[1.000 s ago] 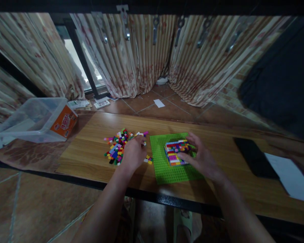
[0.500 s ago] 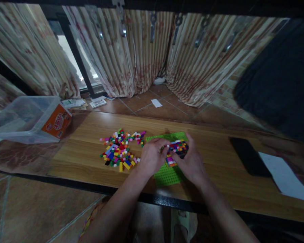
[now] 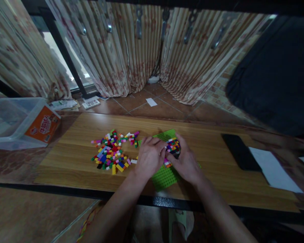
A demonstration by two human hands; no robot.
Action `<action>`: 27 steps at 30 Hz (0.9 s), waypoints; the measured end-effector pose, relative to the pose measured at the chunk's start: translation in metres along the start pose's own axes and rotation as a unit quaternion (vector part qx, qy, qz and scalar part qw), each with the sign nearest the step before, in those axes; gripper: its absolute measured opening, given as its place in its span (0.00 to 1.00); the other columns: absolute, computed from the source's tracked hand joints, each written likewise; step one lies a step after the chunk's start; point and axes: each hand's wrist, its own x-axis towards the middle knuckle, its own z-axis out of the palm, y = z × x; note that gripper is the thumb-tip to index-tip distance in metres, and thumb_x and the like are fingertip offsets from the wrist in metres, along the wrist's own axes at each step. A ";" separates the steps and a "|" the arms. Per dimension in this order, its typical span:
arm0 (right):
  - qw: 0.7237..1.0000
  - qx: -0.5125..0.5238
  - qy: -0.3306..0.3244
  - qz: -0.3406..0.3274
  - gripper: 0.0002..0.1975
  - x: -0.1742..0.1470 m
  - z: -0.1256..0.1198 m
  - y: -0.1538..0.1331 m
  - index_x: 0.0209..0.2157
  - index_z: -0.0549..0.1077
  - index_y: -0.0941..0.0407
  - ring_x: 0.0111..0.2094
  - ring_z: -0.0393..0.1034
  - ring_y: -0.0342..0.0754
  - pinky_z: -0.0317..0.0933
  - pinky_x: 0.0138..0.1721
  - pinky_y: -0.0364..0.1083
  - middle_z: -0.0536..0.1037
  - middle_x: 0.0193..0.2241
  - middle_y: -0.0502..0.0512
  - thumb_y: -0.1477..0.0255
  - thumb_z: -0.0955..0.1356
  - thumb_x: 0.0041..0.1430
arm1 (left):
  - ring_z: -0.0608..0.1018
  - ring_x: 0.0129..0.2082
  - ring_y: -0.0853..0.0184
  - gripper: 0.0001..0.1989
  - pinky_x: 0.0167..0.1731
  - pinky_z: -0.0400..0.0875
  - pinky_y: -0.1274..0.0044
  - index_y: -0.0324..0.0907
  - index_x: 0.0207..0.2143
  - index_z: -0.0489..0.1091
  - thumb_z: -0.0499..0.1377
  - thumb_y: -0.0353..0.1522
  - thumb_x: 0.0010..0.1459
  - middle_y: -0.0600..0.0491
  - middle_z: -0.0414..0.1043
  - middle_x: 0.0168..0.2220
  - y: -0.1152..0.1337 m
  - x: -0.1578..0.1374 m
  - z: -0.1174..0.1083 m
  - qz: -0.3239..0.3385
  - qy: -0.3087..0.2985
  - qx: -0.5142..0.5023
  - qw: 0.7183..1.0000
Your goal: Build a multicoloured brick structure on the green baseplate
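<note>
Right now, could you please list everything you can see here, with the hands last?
Brick block: one, multicoloured, on the baseplate between both hands.
Baseplate: one, green, table centre.
Loose bricks: a pile, mixed colours, left of the baseplate.
Table: one, wooden.
Plastic tub: one, clear with orange label, far left.
Phone: one, black, right.
Paper: one white sheet, beside the phone.
Curtains: striped, behind.
Left hand: on the block.
Right hand: on the block.
</note>
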 end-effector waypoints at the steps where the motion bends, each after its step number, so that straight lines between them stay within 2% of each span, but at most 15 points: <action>1: 1.000 0.003 -0.003 -0.004 0.39 0.000 -0.001 0.001 0.66 0.51 0.54 0.59 0.62 0.63 0.58 0.57 0.63 0.65 0.60 0.66 0.61 0.67 0.56 | 0.73 0.38 0.61 0.08 0.45 0.65 0.65 0.44 0.38 0.75 0.55 0.30 0.61 0.51 0.76 0.35 0.001 0.000 0.000 0.002 0.000 0.004 1.000; 8: 0.999 0.015 -0.038 -0.015 0.38 -0.002 -0.005 0.007 0.66 0.50 0.53 0.60 0.60 0.61 0.55 0.59 0.62 0.63 0.61 0.64 0.62 0.67 0.56 | 0.73 0.40 0.61 0.10 0.47 0.64 0.65 0.43 0.40 0.74 0.55 0.28 0.60 0.51 0.76 0.38 0.005 0.002 0.004 0.008 0.001 -0.003 1.000; 14: 0.996 0.067 -0.061 0.016 0.40 -0.001 -0.012 0.011 0.64 0.54 0.51 0.58 0.63 0.60 0.57 0.57 0.61 0.66 0.60 0.62 0.59 0.70 0.53 | 0.73 0.41 0.60 0.15 0.47 0.66 0.65 0.42 0.47 0.70 0.56 0.26 0.58 0.50 0.76 0.40 0.002 0.000 0.010 0.001 0.023 -0.034 0.999; 17: 0.991 0.125 -0.029 0.041 0.36 0.005 -0.009 0.017 0.61 0.59 0.51 0.56 0.66 0.58 0.59 0.57 0.59 0.69 0.58 0.62 0.55 0.69 0.54 | 0.73 0.43 0.60 0.19 0.47 0.67 0.65 0.42 0.52 0.66 0.56 0.25 0.57 0.50 0.76 0.41 0.001 -0.001 0.011 -0.006 0.027 -0.047 0.999; 21: 0.981 0.159 0.041 0.103 0.28 0.016 0.004 0.017 0.54 0.68 0.53 0.48 0.72 0.57 0.63 0.52 0.59 0.76 0.49 0.62 0.53 0.67 0.56 | 0.74 0.43 0.60 0.23 0.47 0.69 0.65 0.42 0.56 0.62 0.55 0.25 0.58 0.51 0.76 0.40 0.001 -0.001 0.012 -0.017 0.026 -0.064 0.997; 27: 0.982 0.142 0.051 0.115 0.30 0.024 0.011 0.010 0.53 0.70 0.56 0.48 0.72 0.59 0.64 0.51 0.58 0.77 0.48 0.63 0.55 0.70 0.51 | 0.74 0.44 0.60 0.26 0.47 0.71 0.66 0.41 0.59 0.58 0.55 0.24 0.58 0.50 0.75 0.40 0.000 -0.001 0.013 -0.026 0.024 -0.079 0.996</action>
